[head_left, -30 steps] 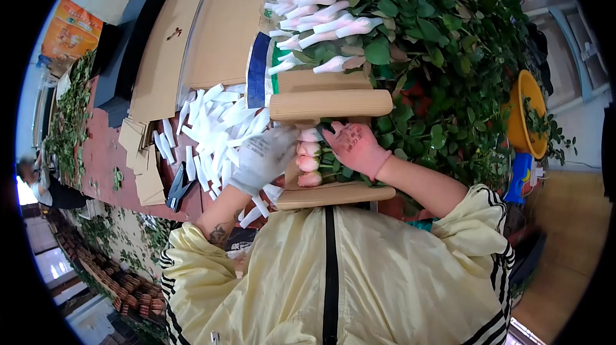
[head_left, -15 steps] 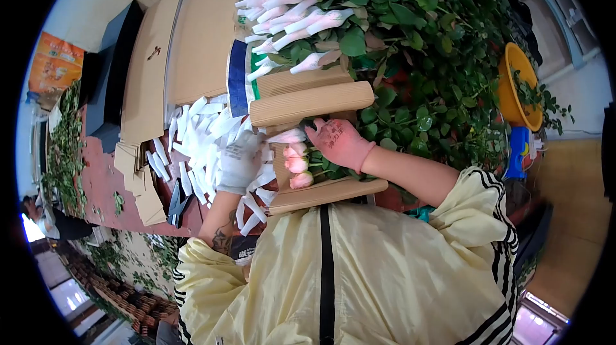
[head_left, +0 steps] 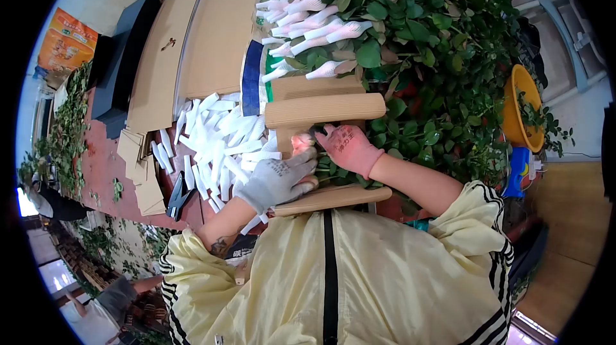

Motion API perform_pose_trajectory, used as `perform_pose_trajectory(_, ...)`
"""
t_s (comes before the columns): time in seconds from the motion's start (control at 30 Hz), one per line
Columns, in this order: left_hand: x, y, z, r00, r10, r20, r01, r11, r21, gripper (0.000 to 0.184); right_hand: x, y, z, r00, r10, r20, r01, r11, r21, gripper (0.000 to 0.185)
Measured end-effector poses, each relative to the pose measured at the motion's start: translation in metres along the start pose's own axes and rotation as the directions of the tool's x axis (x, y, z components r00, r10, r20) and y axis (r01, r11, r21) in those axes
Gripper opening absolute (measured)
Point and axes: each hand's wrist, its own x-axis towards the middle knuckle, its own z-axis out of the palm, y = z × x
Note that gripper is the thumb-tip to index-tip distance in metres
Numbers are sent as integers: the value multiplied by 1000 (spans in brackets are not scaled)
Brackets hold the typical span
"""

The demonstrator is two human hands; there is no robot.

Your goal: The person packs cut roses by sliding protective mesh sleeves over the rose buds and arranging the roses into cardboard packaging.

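My left hand [head_left: 279, 179], in a grey-white glove, lies with fingers apart over the pink roses [head_left: 303, 143] on the corrugated cardboard [head_left: 282, 146]. Most of the blooms are hidden under its fingers. My right hand [head_left: 347, 148], in a pink glove, is closed beside the upper rose, on the stem side; what its fingertips hold is too hidden to make out. A rolled cardboard edge [head_left: 325, 110] lies above both hands, and another edge [head_left: 333, 200] is below them. White foam net sleeves [head_left: 221, 139] are heaped left of my left hand.
Netted roses [head_left: 321, 27] with leafy stems [head_left: 443, 56] fill the top and right. A black stapler [head_left: 179, 197] and cardboard pieces [head_left: 142, 175] lie left. A yellow basin [head_left: 521, 109] stands right. Another person [head_left: 96, 319] is at the lower left.
My left hand has moved right from the sleeves onto the roses. The white sleeve seen by my right hand half a second ago no longer shows. Another person has come into view at lower left.
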Motion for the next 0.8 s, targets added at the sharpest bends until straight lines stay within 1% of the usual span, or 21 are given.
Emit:
perform_pose_trajectory(0.03, -2, -1, 0, 1000, 3, -2, -3, 1000, 0, 48, -1, 2, 3, 1000, -10, -27, 11, 1000, 18, 36)
perform_pose_trajectory(0.07, -5, -2, 0, 1000, 17, -21, -17, 1000, 8, 50, -2, 4, 16, 987, -15, -159, 23, 998, 50, 32)
perform_pose_trajectory(0.1, -8, -3, -1, 998, 36, -43, -35, 999, 18, 51, -3, 0, 13, 988, -11, -156, 18, 999, 45, 32)
perform_pose_trajectory(0.13, -10, -6, 1, 1000, 8, 16, -7, 999, -41, 50, -3, -4, 4, 994, -33, -101, 35, 999, 17, 29)
perform_pose_trajectory(0.17, -12, -12, 12, 999, 39, -28, -41, 997, -62, 51, -2, -3, -6, 998, -44, -50, 42, 999, -31, 26)
perform_pose_trajectory(0.2, -9, -19, 19, 993, 85, -78, -91, 993, -72, 51, -2, -1, -7, 991, -65, -114, 59, 997, -57, 24)
perform_pose_trajectory(0.23, -7, -16, 12, 992, 116, -40, -116, 993, 16, 56, -4, -1, -3, 981, -88, -173, 75, 994, -82, 22)
perform_pose_trajectory(0.27, -3, -7, -1, 998, 61, -14, -60, 998, 17, 63, -2, -1, -2, 986, -74, -150, 68, 997, -46, 22)
perform_pose_trajectory(0.3, 2, -6, -1, 995, 92, -32, -91, 995, 34, 63, -1, -3, -2, 990, -64, -126, 65, 998, 1, 21)
perform_pose_trajectory(0.37, 7, -5, 0, 988, -32, -151, 48, 993, 106, 66, -2, -3, -8, 995, -29, -93, 30, 999, 15, 22)
perform_pose_trajectory(0.4, 10, -2, -3, 988, -157, -4, 157, 986, 50, 63, -4, -4, -26, 997, -11, 74, 9, 1000, 23, 25)
perform_pose_trajectory(0.43, 11, 0, -7, 990, -142, -16, 142, 988, 55, 63, -7, -5, -52, 986, -8, 167, -4, 997, 71, 28)
perform_pose_trajectory(0.5, 9, 2, -12, 982, -188, 27, 187, 982, 15, 66, -27, 1, -101, 961, -101, -257, 137, 983, 126, 29)
perform_pose_trajectory(0.53, 8, 1, -11, 987, -158, -8, 158, 987, 6, 64, -30, 11, -128, 878, -56, -475, 153, 974, 167, 29)
perform_pose_trajectory(0.57, 8, 0, -9, 987, -162, -20, 162, 987, 6, 64, -25, 34, -161, 746, 0, -666, 182, 962, 204, 29)
perform_pose_trajectory(0.63, 8, 0, -7, 989, -141, -51, 142, 990, 13, 62, -3, 101, -197, 627, 151, -764, -44, 986, 159, 27)
perform_pose_trajectory(0.67, 8, 1, -8, 987, -159, -36, 159, 987, -2, 62, 10, 121, -216, 503, 234, -832, -237, 963, 128, 25)
perform_pose_trajectory(0.7, 8, -1, -7, 986, -162, -47, 163, 987, 7, 62, 37, 168, -206, 387, 121, -914, -295, 955, 1, 25)
perform_pose_trajectory(0.73, 8, -5, -2, 989, -138, -50, 140, 989, 37, 62, 46, 181, -236, 686, 280, -671, -292, 951, 98, 26)
perform_pose_trajectory(0.77, 8, -9, 6, 992, -112, -51, 115, 991, 68, 62, 60, 186, -243, 745, 247, -619, -334, 942, -26, 27)
perform_pose_trajectory(0.8, 6, -20, 18, 988, -11, -155, 36, 987, 159, 60, 83, 199, -232, 783, 129, -608, -325, 919, -223, 20)
